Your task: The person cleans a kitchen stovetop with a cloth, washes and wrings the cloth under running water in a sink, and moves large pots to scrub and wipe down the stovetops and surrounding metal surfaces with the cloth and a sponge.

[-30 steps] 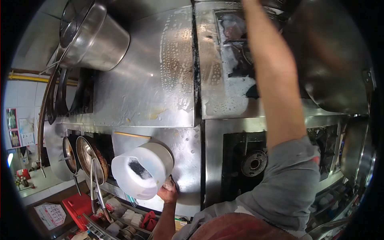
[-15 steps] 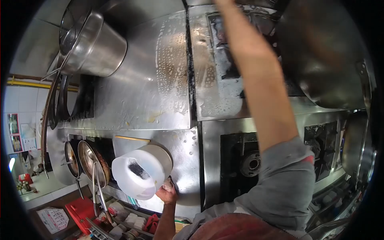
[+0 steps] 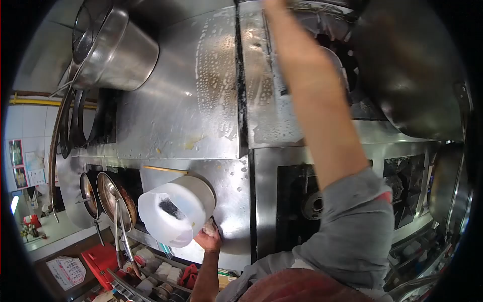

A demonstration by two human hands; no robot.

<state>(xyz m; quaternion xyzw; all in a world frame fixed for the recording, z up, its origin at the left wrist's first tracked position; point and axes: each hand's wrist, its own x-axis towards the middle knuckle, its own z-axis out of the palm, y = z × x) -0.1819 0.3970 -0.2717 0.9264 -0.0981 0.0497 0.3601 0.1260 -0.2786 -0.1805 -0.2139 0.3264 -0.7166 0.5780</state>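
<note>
My left hand (image 3: 210, 240) is closed beside the base of a translucent white plastic tub (image 3: 156, 224), fingers curled near a small pale patch I cannot make out. The tub leans toward me on the steel counter, with a dark scrubbing pad or similar black-and-white item (image 3: 171, 208) inside. My right forearm (image 3: 317, 95) reaches far forward over the wet back burner (image 3: 347, 65). The right hand itself lies beyond the top edge of the view. Soapy droplets (image 3: 216, 75) cover the steel surface left of that arm.
A big steel pot (image 3: 123, 55) stands at the back left. Two frying pans (image 3: 115, 196) and tongs (image 3: 121, 226) sit left of the tub. A large wok-like metal vessel (image 3: 412, 70) is at right. Another burner (image 3: 313, 205) lies under my right arm.
My right arm has shifted slightly left, its far end still blurred. Around the back burner a pale curved rim now shows beside the forearm. The left hand and tub hold nearly the same place.
</note>
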